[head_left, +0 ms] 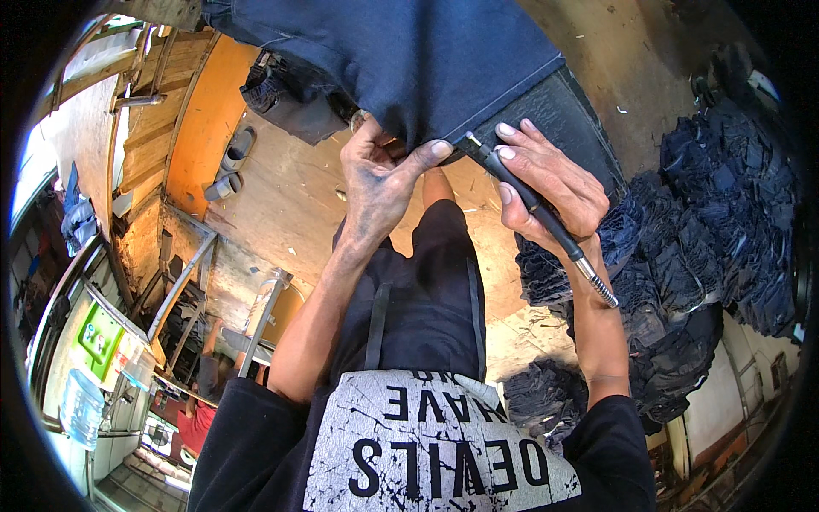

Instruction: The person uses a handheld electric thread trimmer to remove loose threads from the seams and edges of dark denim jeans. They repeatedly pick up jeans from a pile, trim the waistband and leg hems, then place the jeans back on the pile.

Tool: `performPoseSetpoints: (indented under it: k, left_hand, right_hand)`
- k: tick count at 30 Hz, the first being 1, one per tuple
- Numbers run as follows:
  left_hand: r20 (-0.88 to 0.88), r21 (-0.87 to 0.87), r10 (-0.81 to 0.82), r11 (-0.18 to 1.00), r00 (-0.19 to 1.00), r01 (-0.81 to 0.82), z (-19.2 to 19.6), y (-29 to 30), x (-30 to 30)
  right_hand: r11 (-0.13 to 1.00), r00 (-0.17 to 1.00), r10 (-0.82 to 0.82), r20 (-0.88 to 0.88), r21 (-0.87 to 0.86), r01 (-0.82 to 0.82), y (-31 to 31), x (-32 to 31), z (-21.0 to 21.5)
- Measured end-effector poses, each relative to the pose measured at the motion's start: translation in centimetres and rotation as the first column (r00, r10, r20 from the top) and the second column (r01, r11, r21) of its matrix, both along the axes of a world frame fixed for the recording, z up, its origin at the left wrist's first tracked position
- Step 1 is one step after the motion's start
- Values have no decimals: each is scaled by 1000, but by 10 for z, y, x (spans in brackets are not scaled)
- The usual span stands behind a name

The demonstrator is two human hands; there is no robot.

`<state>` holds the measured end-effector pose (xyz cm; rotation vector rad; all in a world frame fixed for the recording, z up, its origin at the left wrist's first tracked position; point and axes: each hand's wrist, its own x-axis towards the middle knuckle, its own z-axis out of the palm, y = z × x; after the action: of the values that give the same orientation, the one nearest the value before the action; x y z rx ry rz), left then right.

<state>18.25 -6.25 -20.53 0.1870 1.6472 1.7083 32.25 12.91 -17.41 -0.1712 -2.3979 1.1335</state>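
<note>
Head view, navy cloth beyond hands, tool in right

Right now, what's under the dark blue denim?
A black panel shows past the lower right edge of the dark blue denim, bunched dark cloth past its left. Whatever lies under its middle is covered.

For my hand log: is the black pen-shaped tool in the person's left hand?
No: the right hand holds the black pen-shaped tool, while the left hand holds the dark blue cloth.
</note>
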Motion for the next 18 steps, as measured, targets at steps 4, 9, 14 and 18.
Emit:
performPoseSetpoints:
  k: [4, 9, 14, 18]
  left_hand:
    - [-6, -4, -3, 1000, 1000, 2, -2, -1, -1]
    - [-6, -3, 8, 1000, 1000, -8, -4, -1, 1]
    - [14, 5, 7, 1000, 1000, -7, -4, -2, -2]
    - [16, 1, 9, 1000, 1000, -9, 1, 0, 7]
  right_hand:
    - [999, 999, -38, -2, 0, 38, 1, 1, -1]
    - [998, 998, -62, -2, 8, 62, 2, 1, -1]
    - [1000, 1000, 13, -19, -3, -13, 0, -1, -1]
    - [1000, 1000, -24, 8, -19, 24, 3, 8, 4]
